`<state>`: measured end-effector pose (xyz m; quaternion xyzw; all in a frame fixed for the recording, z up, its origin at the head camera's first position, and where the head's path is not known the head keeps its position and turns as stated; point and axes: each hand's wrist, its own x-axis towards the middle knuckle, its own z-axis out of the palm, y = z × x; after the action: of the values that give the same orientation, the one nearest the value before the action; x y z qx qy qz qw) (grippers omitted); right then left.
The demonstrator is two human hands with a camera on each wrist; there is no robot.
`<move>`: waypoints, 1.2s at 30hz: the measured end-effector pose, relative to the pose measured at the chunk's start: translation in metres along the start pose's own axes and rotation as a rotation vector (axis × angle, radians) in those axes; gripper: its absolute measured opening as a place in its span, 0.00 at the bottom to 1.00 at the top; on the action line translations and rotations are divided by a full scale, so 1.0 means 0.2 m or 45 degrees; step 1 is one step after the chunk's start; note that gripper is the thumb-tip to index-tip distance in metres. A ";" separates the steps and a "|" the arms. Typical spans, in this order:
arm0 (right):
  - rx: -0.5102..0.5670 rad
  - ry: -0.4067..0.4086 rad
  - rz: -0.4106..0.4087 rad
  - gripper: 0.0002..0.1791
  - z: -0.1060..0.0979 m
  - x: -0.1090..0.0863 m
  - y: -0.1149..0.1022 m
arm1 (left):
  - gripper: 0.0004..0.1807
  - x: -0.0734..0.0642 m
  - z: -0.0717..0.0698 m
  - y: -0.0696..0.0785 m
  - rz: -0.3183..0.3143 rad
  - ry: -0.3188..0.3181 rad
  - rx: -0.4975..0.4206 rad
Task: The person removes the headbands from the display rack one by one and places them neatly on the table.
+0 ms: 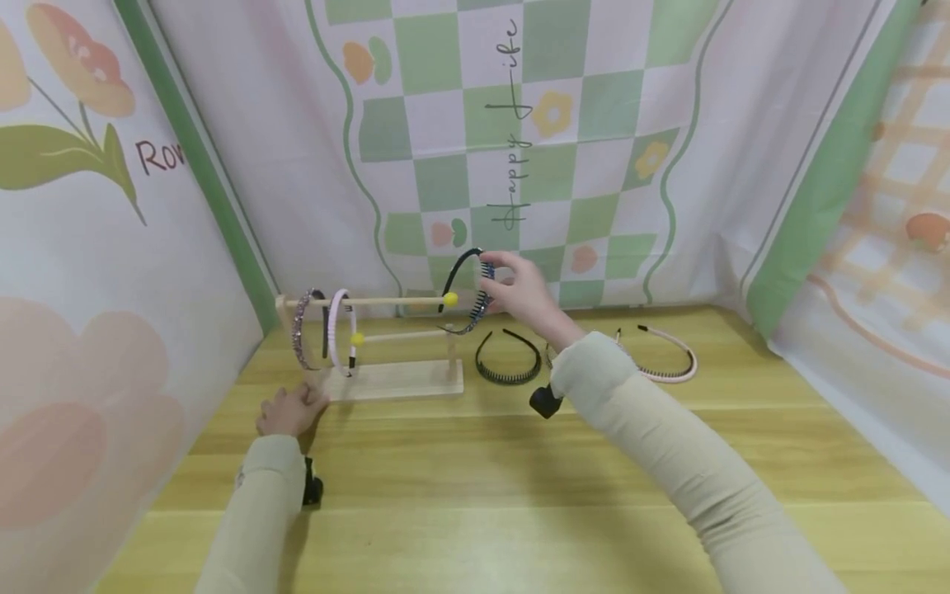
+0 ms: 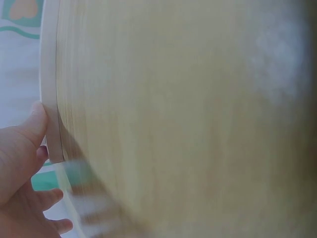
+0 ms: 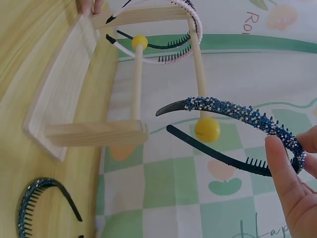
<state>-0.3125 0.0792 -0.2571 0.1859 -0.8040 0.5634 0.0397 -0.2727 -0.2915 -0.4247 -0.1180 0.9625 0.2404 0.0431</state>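
My right hand (image 1: 525,290) pinches a dark headband (image 3: 233,111) crusted with blue and silver beads, with comb teeth inside. Its two ends point toward the yellow ball tip (image 3: 207,129) of the upper rod on a wooden stand (image 1: 393,379). In the right wrist view the ball shows between or just behind those ends; whether they touch it I cannot tell. My left hand (image 1: 292,409) grips the left front corner of the stand's base with thumb and fingers. A pink headband (image 1: 337,330) and a glittery pinkish one (image 1: 300,328) hang on the upper rod's left part.
On the table (image 1: 445,511), right of the stand, lie a dark toothed headband (image 1: 508,379) and a pink headband (image 1: 679,373). Another between them is mostly hidden by my right wrist. A lower rod with a yellow ball (image 1: 358,339) juts leftward. Printed curtains stand behind and beside.
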 end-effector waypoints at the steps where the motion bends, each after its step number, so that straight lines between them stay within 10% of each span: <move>1: -0.007 -0.001 -0.008 0.25 -0.01 -0.01 0.00 | 0.40 0.00 0.00 0.00 -0.001 0.000 -0.001; 36: -0.081 -0.109 0.064 0.26 -0.11 -0.31 0.35 | 0.41 0.02 0.02 -0.03 0.003 0.008 -0.013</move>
<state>-0.2821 0.1355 -0.3278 0.1884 -0.8268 0.5300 -0.0031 -0.2758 -0.2954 -0.4323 -0.1180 0.9615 0.2451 0.0390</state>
